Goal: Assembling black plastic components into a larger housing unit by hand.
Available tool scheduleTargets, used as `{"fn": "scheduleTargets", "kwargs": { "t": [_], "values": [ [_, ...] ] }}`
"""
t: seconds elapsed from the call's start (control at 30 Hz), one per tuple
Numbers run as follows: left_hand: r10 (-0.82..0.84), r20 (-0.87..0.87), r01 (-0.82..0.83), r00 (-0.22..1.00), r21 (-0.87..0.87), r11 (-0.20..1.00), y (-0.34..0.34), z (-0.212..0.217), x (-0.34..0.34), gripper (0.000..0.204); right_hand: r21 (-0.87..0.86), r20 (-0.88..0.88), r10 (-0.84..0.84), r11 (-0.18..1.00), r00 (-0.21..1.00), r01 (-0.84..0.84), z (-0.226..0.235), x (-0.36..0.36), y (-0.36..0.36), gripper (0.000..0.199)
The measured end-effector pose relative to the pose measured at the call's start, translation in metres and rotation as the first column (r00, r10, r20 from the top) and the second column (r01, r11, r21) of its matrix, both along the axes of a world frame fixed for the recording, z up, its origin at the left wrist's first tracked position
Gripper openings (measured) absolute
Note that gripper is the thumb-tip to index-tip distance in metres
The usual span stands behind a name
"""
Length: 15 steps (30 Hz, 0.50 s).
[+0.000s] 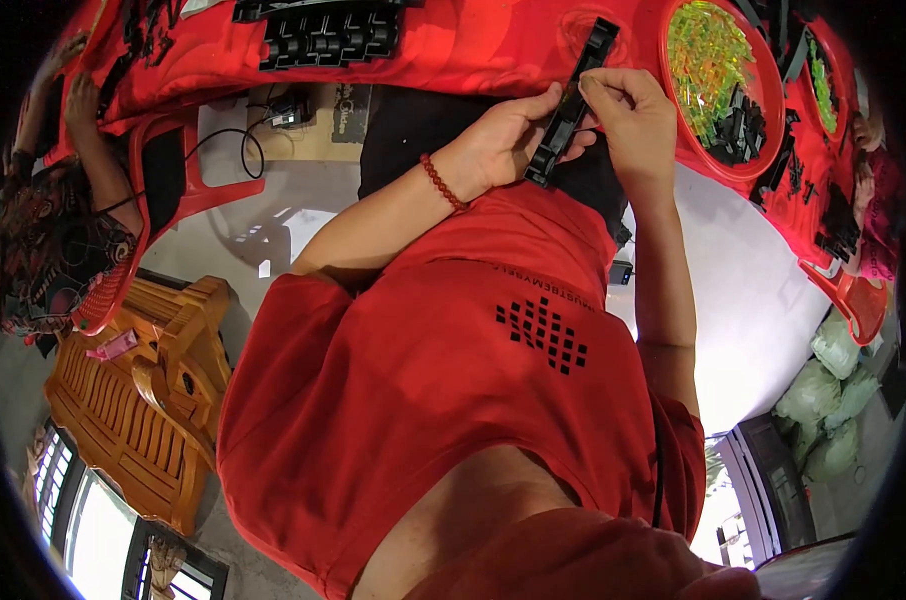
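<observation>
Both hands pinch a long black plastic strip point(571, 105) at the near edge of the red-covered desk point(473, 45): the left hand point(508, 140) grips its lower end, the right hand point(628, 110) its middle. A red round tray point(773, 130) of yellow-green pieces sits just beside the right hand.

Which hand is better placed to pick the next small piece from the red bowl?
Probably the right hand. It pinches only the upper part of the black strip and sits right beside the red bowl. The left hand wraps the strip's lower part, farther from the bowl.
</observation>
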<state>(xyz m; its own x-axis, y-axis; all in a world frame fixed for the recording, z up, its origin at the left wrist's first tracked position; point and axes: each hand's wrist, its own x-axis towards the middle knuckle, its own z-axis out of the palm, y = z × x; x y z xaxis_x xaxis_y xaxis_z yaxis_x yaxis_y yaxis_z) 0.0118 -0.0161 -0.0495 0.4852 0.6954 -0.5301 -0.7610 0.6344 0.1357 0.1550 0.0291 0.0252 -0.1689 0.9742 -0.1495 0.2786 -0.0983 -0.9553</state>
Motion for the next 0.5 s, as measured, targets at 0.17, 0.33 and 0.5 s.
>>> {"fn": "scheduleTargets", "kwargs": {
  "t": [0.17, 0.33, 0.5],
  "values": [
    [0.009, 0.058, -0.009, 0.998, -0.014, 1.0, 0.001, -0.004, 0.001, 0.038, 0.123, 0.148, -0.038, 0.992, 0.988, 0.02, -0.011, -0.001, 0.001, 0.013],
    [0.014, 0.057, -0.013, 0.998, -0.012, 1.0, 0.001, -0.012, 0.0, 0.037, 0.238, 0.328, -0.066, 0.971, 0.942, -0.015, -0.016, -0.003, 0.002, 0.011],
    [0.04, 0.09, -0.035, 0.995, -0.062, 0.997, 0.001, -0.006, 0.003, 0.034, 0.312, 0.44, -0.078, 0.947, 0.895, -0.071, -0.02, -0.004, 0.0, 0.008]
  ]
}}
